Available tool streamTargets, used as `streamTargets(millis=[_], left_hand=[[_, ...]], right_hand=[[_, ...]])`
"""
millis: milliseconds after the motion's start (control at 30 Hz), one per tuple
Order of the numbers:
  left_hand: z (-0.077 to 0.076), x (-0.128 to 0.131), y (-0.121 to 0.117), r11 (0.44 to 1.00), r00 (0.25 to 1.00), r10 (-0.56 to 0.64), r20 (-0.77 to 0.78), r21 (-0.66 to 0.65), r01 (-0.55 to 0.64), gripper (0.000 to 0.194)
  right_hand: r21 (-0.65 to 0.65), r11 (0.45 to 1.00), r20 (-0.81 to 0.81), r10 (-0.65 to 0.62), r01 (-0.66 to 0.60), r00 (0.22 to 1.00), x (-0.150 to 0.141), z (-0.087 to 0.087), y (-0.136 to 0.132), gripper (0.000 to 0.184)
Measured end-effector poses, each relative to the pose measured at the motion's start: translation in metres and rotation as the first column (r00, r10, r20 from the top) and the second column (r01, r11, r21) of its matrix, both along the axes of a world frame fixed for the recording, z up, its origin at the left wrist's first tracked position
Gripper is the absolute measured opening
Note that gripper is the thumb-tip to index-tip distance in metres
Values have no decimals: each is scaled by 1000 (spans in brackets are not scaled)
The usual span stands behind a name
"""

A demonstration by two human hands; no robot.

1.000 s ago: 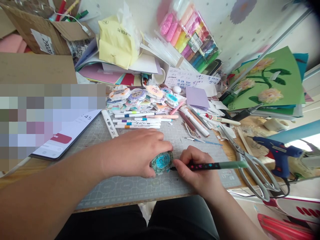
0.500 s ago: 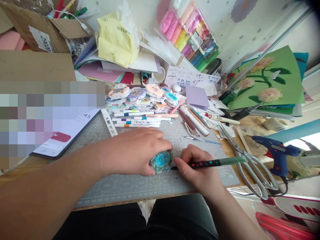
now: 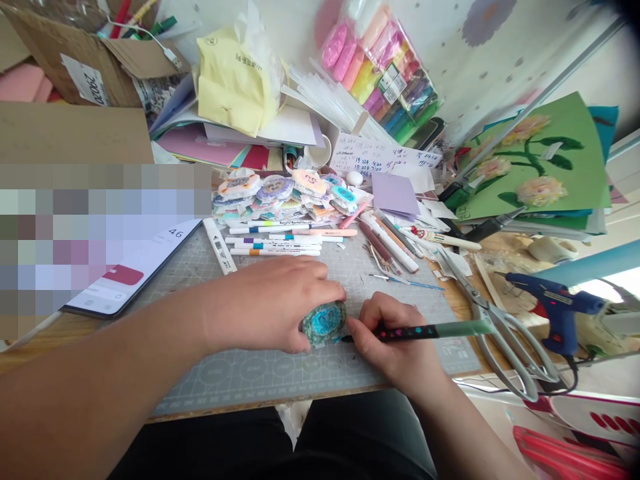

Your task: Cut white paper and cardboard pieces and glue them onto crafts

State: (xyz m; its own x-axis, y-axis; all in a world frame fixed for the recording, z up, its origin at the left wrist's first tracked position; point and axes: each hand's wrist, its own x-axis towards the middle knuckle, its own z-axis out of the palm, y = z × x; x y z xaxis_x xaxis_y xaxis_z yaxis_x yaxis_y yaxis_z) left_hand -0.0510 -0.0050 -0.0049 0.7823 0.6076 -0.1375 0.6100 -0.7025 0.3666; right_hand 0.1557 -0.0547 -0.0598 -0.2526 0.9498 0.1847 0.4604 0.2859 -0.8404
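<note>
Between thumb and fingers, my left hand [image 3: 285, 300] grips a small oval paper piece [image 3: 326, 321] with a blue centre and a grey-green rim. It is held just over the grey cutting mat [image 3: 240, 373]. My right hand [image 3: 395, 337] is closed round a pen [image 3: 410, 331] with a black, star-patterned barrel and a green end. The pen's tip points left, close to the paper piece's right lower edge; whether it touches I cannot tell. Behind my hands lie several white markers [image 3: 275, 245] and a pile of similar decorated paper pieces [image 3: 275, 189].
Large scissors [image 3: 493, 320] and a blue glue gun [image 3: 560, 307] lie at the right. A tablet [image 3: 135, 273] stands at the left, partly pixelated. Cardboard boxes [image 3: 75, 133], a yellow bag [image 3: 233, 83] and green paper with flowers [image 3: 545, 160] stand at the back.
My right hand and the pen have tilted slightly, the pen's green end a little lower. The number on the tablet screen went from 45 to 46. My left hand stays put.
</note>
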Motion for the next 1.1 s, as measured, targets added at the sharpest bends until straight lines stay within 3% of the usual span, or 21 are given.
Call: streamTargets(millis=[367, 1100], left_hand=[[-1, -1, 0, 1000, 1000, 10, 2, -16, -9, 42], [-2, 0, 0, 1000, 1000, 0, 16, 3, 0, 40]], right_hand=[[-22, 998, -35, 66, -66, 997, 0, 3, 0, 30], [0, 1000, -24, 13, -13, 1000, 0, 1, 1, 30]])
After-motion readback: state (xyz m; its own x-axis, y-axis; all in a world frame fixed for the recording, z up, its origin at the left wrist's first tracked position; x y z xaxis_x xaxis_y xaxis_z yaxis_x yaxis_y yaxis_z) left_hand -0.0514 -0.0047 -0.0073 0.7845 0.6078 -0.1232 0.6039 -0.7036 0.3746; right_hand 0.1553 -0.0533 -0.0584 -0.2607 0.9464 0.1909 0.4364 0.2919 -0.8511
